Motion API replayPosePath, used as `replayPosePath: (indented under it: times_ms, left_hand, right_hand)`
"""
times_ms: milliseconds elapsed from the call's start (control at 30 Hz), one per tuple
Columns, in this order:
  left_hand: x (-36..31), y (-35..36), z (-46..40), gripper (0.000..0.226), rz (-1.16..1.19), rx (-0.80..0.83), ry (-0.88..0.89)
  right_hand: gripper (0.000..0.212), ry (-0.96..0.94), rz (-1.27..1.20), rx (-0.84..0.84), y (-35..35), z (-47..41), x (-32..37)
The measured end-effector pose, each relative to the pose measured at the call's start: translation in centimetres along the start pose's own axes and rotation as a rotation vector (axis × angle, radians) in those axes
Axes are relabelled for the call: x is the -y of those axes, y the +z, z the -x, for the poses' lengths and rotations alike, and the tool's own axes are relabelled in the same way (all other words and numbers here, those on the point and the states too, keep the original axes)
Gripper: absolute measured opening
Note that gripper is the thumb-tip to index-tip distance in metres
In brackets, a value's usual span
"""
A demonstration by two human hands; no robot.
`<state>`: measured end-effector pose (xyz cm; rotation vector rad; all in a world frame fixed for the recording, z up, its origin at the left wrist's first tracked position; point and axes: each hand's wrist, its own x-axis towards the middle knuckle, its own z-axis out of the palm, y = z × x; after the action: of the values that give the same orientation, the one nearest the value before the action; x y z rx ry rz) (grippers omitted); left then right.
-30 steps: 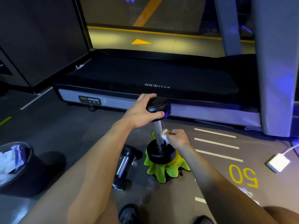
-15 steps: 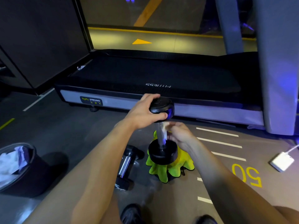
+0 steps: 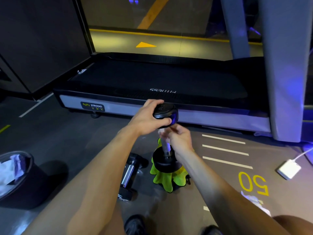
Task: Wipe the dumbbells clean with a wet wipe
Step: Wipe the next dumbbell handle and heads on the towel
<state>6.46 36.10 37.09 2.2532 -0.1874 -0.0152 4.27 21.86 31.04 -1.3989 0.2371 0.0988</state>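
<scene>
So the upright dumbbell point(image 3: 165, 133) stands on end in the middle of the frame, its lower head sitting on a crumpled yellow-green cloth point(image 3: 163, 179) on the floor point(image 3: 67, 141). The person's left hand point(image 3: 149, 118) has its grip curled over the top head, thumb along the near edge and fingers wrapped over the far side. Right below that, the right hand point(image 3: 179, 139) is closed around the upper part of the chrome handle, just under the top head. A bit of white pokes out at the left of those fingers, probably the wet wipe point(image 3: 160, 131), though it's blurry and mostly hidden by the hand.

A second dumbbell point(image 3: 129, 175) lies on its side on the floor just left of the cloth, nothing touching it. Lower left of the frame has a dark round bin point(image 3: 28, 182) with white crumpled stuff in it. A treadmill point(image 3: 160, 82) runs across the upper middle, behind the hands. Over at the right edge a white box with a cable point(image 3: 289, 171) sits on the floor, near the yellow "50" marking point(image 3: 253, 184). Tips of dark shoes point(image 3: 135, 225) show at the bottom edge.
</scene>
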Motion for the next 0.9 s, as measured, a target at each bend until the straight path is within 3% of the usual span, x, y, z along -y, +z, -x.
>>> replayPosePath:
  times_ms: [133,333,433,600,667,800,900]
  left_hand:
    - [0.4,-0.2,-0.2,0.082,-0.001,-0.010,-0.011]
    - [0.1,0.0,-0.1,0.084,-0.019,-0.007,0.007]
    - [-0.1,0.0,-0.1,0.080,-0.015,-0.002,0.010]
    - [0.2,-0.3,0.2,0.085,0.019,0.018,0.013]
    - [0.4,-0.3,0.3,0.078,0.037,0.022,0.033]
    - [0.7,-0.8,0.5,0.069,0.051,0.048,0.075]
    - [0.6,-1.0,0.5,0.069,0.028,0.073,0.077]
  right_hand:
    - [0.013,0.111,-0.042,-0.072,-0.7,0.7,-2.1]
    - [0.022,0.012,-0.102,-0.083,1.0,-0.2,0.5]
    - [0.016,0.147,-0.066,-0.017,-0.8,-0.4,-0.4]
    - [0.019,0.399,0.218,0.121,-3.5,-0.5,-1.3]
    - [0.024,0.359,0.259,0.163,-3.1,-0.4,-0.9]
    - [0.032,0.151,0.061,0.241,-2.0,-1.0,1.4]
    - [0.032,0.196,0.133,0.263,-2.4,-0.8,0.4]
